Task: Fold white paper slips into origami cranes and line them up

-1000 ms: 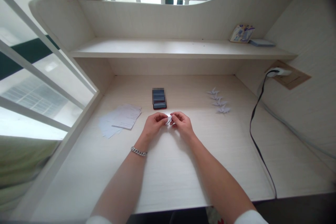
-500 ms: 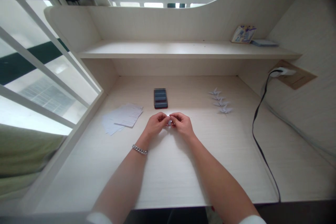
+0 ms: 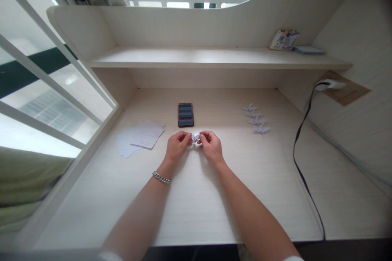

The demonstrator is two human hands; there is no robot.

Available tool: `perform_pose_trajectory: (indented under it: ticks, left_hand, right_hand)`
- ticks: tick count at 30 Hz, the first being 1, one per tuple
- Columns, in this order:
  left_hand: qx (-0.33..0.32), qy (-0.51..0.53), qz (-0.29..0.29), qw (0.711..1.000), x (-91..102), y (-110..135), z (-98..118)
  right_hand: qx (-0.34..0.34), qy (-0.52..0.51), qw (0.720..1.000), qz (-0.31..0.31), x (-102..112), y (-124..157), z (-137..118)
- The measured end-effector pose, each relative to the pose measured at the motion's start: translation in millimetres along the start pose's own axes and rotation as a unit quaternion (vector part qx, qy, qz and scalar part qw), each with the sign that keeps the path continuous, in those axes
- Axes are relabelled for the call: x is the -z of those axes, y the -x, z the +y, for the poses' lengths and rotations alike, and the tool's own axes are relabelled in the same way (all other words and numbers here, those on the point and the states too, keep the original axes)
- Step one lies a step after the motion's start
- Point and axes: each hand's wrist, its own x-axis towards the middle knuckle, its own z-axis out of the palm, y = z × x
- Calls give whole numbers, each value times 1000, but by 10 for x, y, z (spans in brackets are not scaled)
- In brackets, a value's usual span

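Between my two hands, just above the middle of the desk, is a small folded white paper piece [image 3: 195,138]. My left hand [image 3: 178,144], with a silver chain bracelet on its wrist, pinches the paper's left side between thumb and fingers. The right side is pinched the same way by my right hand [image 3: 211,145]. Fingertips cover part of the folds, so its exact shape cannot be made out. A dark phone-like device [image 3: 185,115] with a blurred-out screen lies just beyond my left hand. Several folded paper cranes [image 3: 257,122] stand in a row to the right.
Loose white paper sheets [image 3: 143,135] overlap on the left of the desk [image 3: 196,204]. A black cable [image 3: 301,171] runs from the wall socket [image 3: 343,87] down over the right side. Above, a shelf [image 3: 171,55] holds a small colourful box [image 3: 284,40] and a flat bluish item [image 3: 308,50].
My hands have drawn slightly apart, and more of the folded paper shows between the fingertips. The left hand has shifted a little to the left.
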Motion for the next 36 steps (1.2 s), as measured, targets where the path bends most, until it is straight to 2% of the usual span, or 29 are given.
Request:
perform_pose_trajectory:
  ticks: [6, 9, 12, 18, 23, 26, 30, 33, 36]
  left_hand:
    - [7, 45, 21, 999, -23, 28, 4]
    - [12, 47, -10, 999, -2, 37, 19]
    - [15, 37, -25, 999, 29, 36, 8]
    - [33, 100, 18, 994, 35, 34, -15]
    - [21, 80, -21, 996, 14, 60, 14]
    - [20, 83, -25, 996, 17, 61, 20]
    - [18, 97, -22, 995, 35, 55, 12]
    - [8, 98, -34, 995, 48, 62, 5]
    - [0, 86, -41, 995, 45, 82, 7]
  right_hand:
    - [37, 51, 998, -4, -21, 25, 10]
    - [39, 52, 997, -31, -42, 43, -7]
    - [23, 21, 999, -36, -42, 39, -13]
    - [-43, -48, 998, -3, 25, 11, 1]
    - [-46, -53, 997, -14, 33, 34, -28]
    - [-58, -62, 996, -16, 35, 43, -27]
    - [-101, -31, 992, -66, 70, 67, -30]
    - [-97, 25, 989, -109, 97, 100, -53]
    - [-91, 39, 987, -122, 103, 119, -70]
